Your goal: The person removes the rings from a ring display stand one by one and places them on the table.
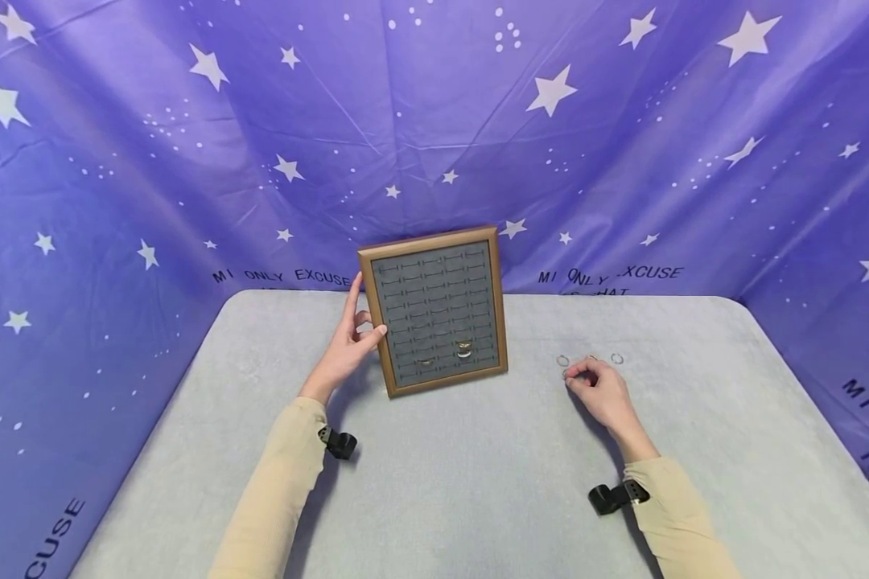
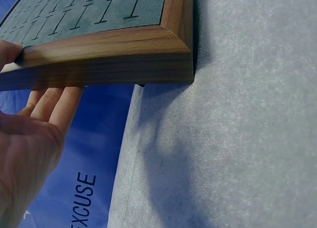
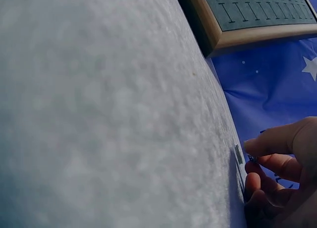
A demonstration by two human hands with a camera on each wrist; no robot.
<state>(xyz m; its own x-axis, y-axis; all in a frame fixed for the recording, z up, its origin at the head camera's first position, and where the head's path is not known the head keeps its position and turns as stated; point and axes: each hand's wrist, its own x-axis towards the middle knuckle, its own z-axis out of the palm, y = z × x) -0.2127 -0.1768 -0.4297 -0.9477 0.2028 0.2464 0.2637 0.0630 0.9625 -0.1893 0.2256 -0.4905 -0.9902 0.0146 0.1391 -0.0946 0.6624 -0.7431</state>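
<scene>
A wooden-framed ring display board (image 1: 434, 322) stands tilted back on the table, its dark grey pad lined with rows of slits. My left hand (image 1: 348, 342) grips its left side, thumb on the front and fingers behind, as the left wrist view also shows. Low on the pad sit a gold ring (image 1: 464, 345), a silvery ring (image 1: 465, 355) and another gold ring (image 1: 426, 363). To the right, my right hand (image 1: 603, 392) pinches a small ring (image 1: 566, 374) between thumb and fingertips, close over the table. Its fingers (image 3: 277, 139) hide most of that ring.
Beside the right hand, a thin ring (image 1: 562, 360) and another ring (image 1: 618, 359) lie on the grey cloth-covered table (image 1: 434, 482); one more shows partly behind the fingers. A purple star-printed curtain (image 1: 420, 104) encloses the back and sides.
</scene>
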